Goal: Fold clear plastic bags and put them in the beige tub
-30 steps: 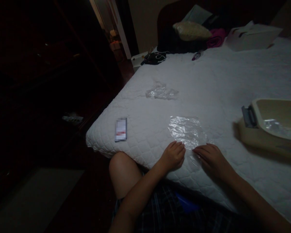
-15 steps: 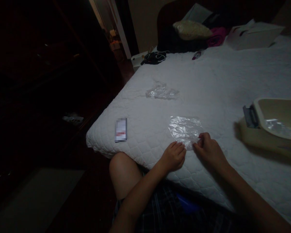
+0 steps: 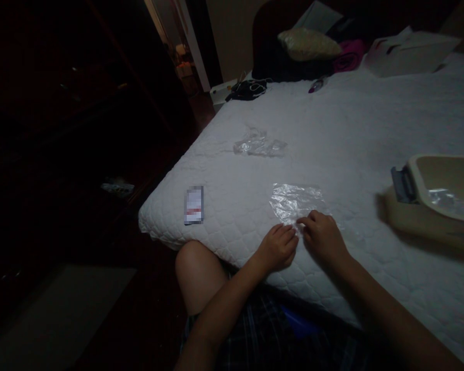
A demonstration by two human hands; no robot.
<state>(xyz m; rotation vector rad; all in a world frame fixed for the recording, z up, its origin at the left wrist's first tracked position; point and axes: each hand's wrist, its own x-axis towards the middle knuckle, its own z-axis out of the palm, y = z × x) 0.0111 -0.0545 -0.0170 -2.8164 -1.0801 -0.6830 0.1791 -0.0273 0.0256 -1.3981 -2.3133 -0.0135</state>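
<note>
A crinkled clear plastic bag (image 3: 294,201) lies spread on the white quilted bed cover. At its near edge, my left hand (image 3: 280,247) rests with fingers bent and pressed together on the film. Just to the right, my right hand (image 3: 322,234) is curled over the bag's near right part, thumb and index finger close together on the plastic. The fingertips of both hands nearly meet. Exactly how much film each hand pinches is hard to see in the dim light.
Another crumpled clear bag (image 3: 259,144) lies farther back. A phone (image 3: 194,205) is near the left bed edge. On the right stands a beige bin (image 3: 402,216) with clear plastic inside. A white box (image 3: 406,54), a yellowish bag (image 3: 309,45) and a pink roll (image 3: 348,55) sit at the back.
My right hand has moved left along the bag's near edge, closer to my left hand. The left hand and the bag stay almost in place.
</note>
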